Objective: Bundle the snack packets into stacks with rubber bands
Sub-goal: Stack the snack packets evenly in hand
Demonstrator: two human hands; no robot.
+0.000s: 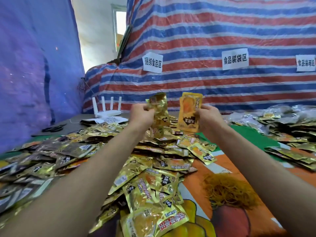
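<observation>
Striped tarp (pixel 205 40) backdrop | left hand (pixel 142 113) pinches gold packets (pixel 159 108) upright | right hand (pixel 207 117) grips orange packet (pixel 189 113) upright, just beside, long axes parallel | rubber bands (pixel 229 190) nearer right arm

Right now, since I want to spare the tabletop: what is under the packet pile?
A printed cloth, orange and green, shows at the right edge of the pile and seems to run beneath. Anything else under it is covered.
</observation>
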